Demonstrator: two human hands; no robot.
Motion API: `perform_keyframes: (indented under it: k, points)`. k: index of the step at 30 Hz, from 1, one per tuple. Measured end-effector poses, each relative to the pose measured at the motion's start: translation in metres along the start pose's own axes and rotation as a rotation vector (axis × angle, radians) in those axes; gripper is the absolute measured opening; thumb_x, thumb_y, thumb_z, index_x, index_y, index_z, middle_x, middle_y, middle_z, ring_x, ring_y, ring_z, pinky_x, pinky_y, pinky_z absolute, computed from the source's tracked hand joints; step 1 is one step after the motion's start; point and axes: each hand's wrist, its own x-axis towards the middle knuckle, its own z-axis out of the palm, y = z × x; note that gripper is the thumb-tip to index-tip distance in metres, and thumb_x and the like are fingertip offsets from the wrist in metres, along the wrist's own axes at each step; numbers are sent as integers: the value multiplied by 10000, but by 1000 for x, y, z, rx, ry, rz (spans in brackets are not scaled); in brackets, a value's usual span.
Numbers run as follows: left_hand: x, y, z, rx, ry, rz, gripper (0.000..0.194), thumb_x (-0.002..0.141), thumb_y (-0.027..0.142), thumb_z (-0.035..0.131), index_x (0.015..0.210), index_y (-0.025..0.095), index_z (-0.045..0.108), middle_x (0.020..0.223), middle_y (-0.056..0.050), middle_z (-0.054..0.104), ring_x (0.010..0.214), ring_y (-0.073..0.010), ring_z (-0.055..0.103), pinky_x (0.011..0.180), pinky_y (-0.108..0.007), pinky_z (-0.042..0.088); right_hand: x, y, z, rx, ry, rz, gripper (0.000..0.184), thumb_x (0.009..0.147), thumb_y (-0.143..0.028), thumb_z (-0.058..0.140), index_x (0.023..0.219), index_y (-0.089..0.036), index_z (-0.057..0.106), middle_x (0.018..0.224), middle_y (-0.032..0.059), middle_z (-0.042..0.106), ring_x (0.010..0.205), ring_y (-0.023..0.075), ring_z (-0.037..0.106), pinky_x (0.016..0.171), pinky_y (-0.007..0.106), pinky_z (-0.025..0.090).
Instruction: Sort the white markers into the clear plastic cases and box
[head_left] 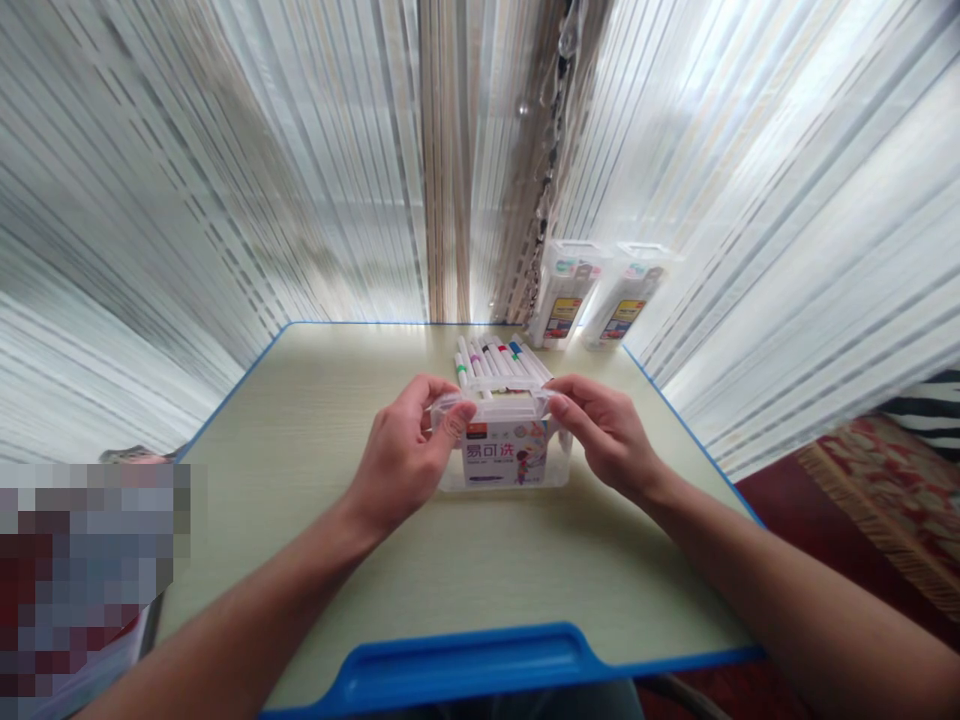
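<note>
A clear plastic marker case [504,465] with a printed label stands on the table in front of me. My left hand [409,450] grips its upper left corner, thumb on the near edge. At the upper right corner, my right hand [600,430] pinches the case between thumb and fingers. The handle side of the case faces up, between both hands. Just behind it lie several white markers [480,355] side by side, with bands of green, purple, black, red and blue. The case hides their near ends.
Two clear plastic cases [564,300] with labels stand upright at the table's back right. The pale table [337,400] has a blue rim and a blue front tray [465,665]. String curtains [337,150] hang close behind. A patterned fringed cloth [885,480] lies at right.
</note>
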Motion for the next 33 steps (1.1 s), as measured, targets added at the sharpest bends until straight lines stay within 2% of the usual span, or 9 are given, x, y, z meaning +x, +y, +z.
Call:
perform_keyframes:
  k: [16, 24, 33]
  points:
    - [0, 2, 1, -14, 2, -14, 377, 893, 506, 643, 1023, 157, 588, 968, -76, 724, 812, -223, 726, 634, -304, 583, 0, 1, 0, -1, -9, 10, 375, 932, -539, 611, 906, -166, 648, 711, 30, 673, 621, 158, 674, 507, 244, 509]
    - [1, 1, 2, -20, 9, -23, 406, 887, 534, 642, 1031, 156, 595, 970, -83, 730, 827, -235, 733, 628, -302, 570, 0, 1, 0, -15, -13, 51, 413, 923, -566, 608, 947, -155, 645, 718, 34, 680, 594, 153, 670, 448, 229, 472]
    - [2, 0, 2, -8, 37, -18, 404, 872, 533, 663, 1018, 161, 608, 895, -66, 727, 790, -212, 697, 659, -291, 549, 1, 5, 0, 22, -39, 45, 363, 937, -526, 610, 944, -164, 632, 735, 32, 682, 618, 152, 679, 466, 229, 483]
